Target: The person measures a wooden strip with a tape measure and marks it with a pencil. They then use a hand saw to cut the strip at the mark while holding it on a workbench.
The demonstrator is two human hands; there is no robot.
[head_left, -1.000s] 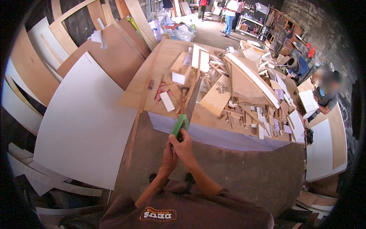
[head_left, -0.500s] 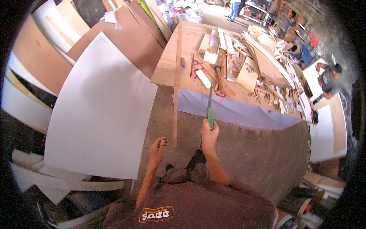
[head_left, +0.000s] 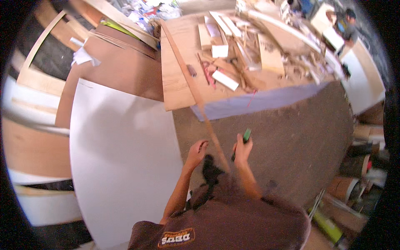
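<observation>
A green handle [head_left: 247,134] stands above the right hand [head_left: 243,151], tilted up and to the right over the dark floor [head_left: 287,133]. The right grip is clenched around it, with a dark part (too blurred to make out) showing below, on the left of the fist. The left hand [head_left: 196,154] is near, on the other side of a long wooden strip [head_left: 194,91]; its grip is released, the fingers loosely bent. The strip runs down between the hands from the wooden surface [head_left: 177,85], past its front edge.

On that surface lie a white block [head_left: 225,80], a reddish stick [head_left: 206,74] beside it, and a heap of offcuts [head_left: 298,64] towards the right. A pale cloth [head_left: 266,98] hangs along the front, a thin red strand [head_left: 251,99] over it. Left of the hands stands a large white sheet [head_left: 125,166], a brown board [head_left: 118,68] behind it. At the upper right, well apart, a co-worker [head_left: 349,27] is beside pale panels [head_left: 362,75].
</observation>
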